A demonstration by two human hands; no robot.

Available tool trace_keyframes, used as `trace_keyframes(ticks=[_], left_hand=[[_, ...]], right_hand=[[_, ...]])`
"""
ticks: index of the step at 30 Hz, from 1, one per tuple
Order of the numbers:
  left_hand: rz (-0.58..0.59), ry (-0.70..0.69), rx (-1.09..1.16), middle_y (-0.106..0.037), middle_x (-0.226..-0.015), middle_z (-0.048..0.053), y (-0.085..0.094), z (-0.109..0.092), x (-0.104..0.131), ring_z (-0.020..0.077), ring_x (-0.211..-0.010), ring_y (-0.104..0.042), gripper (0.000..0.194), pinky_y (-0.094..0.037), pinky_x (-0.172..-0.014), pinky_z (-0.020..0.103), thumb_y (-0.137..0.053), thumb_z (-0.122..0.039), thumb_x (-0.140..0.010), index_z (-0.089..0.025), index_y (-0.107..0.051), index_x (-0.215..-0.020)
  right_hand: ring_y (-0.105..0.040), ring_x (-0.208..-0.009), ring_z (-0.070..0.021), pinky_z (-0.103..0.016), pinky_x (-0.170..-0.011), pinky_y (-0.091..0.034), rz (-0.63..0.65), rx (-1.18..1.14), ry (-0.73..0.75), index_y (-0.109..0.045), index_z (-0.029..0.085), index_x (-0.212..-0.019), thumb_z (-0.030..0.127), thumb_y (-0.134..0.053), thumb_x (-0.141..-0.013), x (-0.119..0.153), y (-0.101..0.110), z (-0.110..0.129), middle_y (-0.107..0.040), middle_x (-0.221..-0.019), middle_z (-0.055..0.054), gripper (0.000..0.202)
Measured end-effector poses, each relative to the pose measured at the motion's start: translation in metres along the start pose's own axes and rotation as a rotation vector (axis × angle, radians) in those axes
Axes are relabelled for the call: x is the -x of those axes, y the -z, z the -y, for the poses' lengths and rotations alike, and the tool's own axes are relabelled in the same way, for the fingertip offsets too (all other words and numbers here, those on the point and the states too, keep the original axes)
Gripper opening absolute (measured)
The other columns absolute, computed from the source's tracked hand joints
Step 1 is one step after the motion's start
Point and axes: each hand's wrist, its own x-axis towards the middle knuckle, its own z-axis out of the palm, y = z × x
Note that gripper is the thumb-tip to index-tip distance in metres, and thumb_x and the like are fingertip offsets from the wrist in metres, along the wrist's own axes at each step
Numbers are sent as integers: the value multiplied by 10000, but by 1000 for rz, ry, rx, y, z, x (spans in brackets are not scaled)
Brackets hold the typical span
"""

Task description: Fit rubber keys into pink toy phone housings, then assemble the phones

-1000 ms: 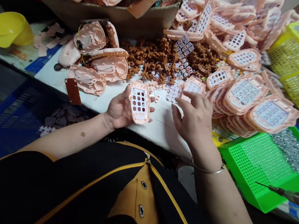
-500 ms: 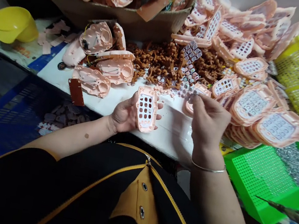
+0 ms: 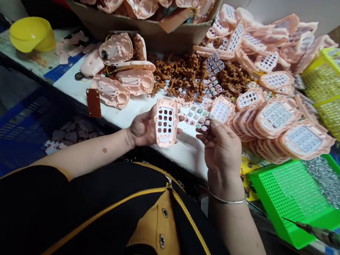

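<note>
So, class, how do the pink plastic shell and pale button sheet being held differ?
The pink plastic shell has open holes; the pale button sheet has coloured marks on its buttons. The left hand cradles the shell; the right hand pinches the sheet's edge. Both have small shapes in rows.

I can't read a single word or number from here: the coloured marks on the button sheet [image 3: 195,116] are too tiny, the pale lettering on the dark cloth [image 3: 142,159] at the waist is broken up, and the orange print [image 3: 37,61] towards the left end of the worktable [image 3: 190,149] is a blur
</note>
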Motion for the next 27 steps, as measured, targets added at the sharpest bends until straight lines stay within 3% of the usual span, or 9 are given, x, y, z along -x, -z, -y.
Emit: trace_keyframes(ticks=[4, 7, 14, 20, 22, 27], left_hand=[[48, 83, -59, -583, -1378, 230, 4, 0, 2, 402, -1022, -698, 686, -522, -866, 599, -648, -583, -748, -154, -594, -1279], [63, 181, -94, -627, -1310, 241, 8, 1, 1, 375, -953, -718, 652, -529, -851, 578, -629, -563, -764, -133, -604, -1254], [139, 225, -126, -749, -986, 134, 6, 1, -1, 330, -901, -724, 653, -558, -824, 504, -815, -474, -630, -139, -639, -1161], [159, 264, -184, -745, -966, 125, 4, 1, -1, 308, -853, -728, 703, -581, -782, 451, -869, -508, -536, -128, -672, -1094], [152, 267, -187, -747, -954, 131, 4, 1, -2, 313, -850, -731, 681, -583, -776, 449, -862, -514, -544, -120, -682, -1068], [50, 130, -38, -761, -979, 110, 3, -1, -3, 313, -885, -735, 678, -573, -837, 478, -812, -551, -624, -125, -662, -1130]], right_hand=[[-537, -469, -73, -199, -471, -448, 6, 192, 24, -699, 169, -672, 333, -764, -606, -1, 4, 6, -619, -535, 27, 188], [-496, -446, -75, -212, -468, -424, 70, 294, 12, -702, 166, -653, 338, -747, -605, -4, 5, 11, -574, -472, 38, 184], [-490, -474, -93, -239, -478, -402, 138, 495, 13, -729, 147, -663, 344, -696, -582, -12, 4, 21, -609, -525, 12, 216], [-517, -524, -112, -249, -514, -393, 246, 614, 21, -759, 124, -735, 338, -671, -635, -13, 3, 15, -648, -575, -9, 252], [-499, -496, -103, -242, -483, -382, 300, 585, 22, -757, 133, -767, 376, -688, -666, -11, 0, 9, -633, -562, 3, 272], [-583, -586, -103, -249, -574, -504, 188, 216, 87, -700, 181, -956, 506, -802, -635, -3, -6, -10, -664, -684, 23, 468]])
